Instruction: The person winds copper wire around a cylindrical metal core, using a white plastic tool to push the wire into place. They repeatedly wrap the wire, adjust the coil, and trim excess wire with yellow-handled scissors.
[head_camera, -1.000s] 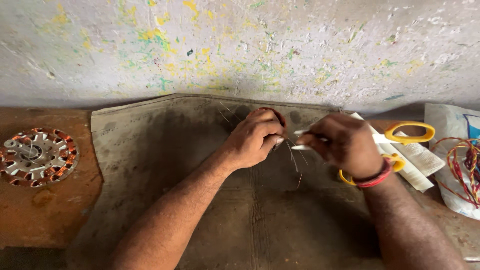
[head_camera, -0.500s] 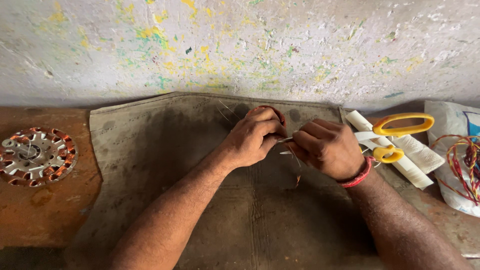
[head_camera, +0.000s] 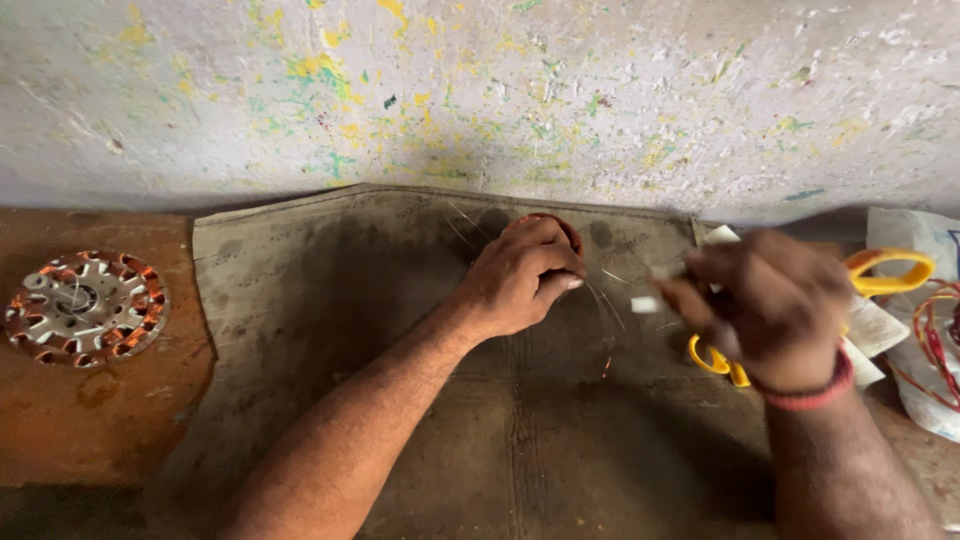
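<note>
Paint-flecked plaster wall (head_camera: 600, 90) behind, worn grey-brown mat (head_camera: 400, 330) spread over a reddish-brown bench top (head_camera: 90, 420) below. Left hand (head_camera: 520, 275) curled palm-down near the mat's far edge, fingers closed over a round copper-wound coil (head_camera: 548, 222), only a reddish arc of it showing past the knuckles. Right hand (head_camera: 770, 305) raised and blurred off to the right, apart from the left, fingertips pinched on a small white slip (head_camera: 646, 303) that points back toward the coil; grip looks closed, though blur hides how tightly. Between the two hands, fine strands of wire (head_camera: 605, 300) trailing down and rightward from the coil, long axis running roughly from the left hand toward the right; hard to follow, and whether any strand reaches the right fingers cannot be told. Coil therefore directly under the left hand and to the left of the right hand, left hand plainly the nearer. Beneath and behind the right hand, yellow-handled scissors (head_camera: 890, 272) lying on white paper strips (head_camera: 880, 325), blades hidden by the wrist with its red band (head_camera: 805, 395). Farther right, red and yellow wires on a pale bag (head_camera: 925, 350), cut off by the frame edge. Far left, well apart from both hands, a round wound stator (head_camera: 85, 308) lying flat on the bench.
</note>
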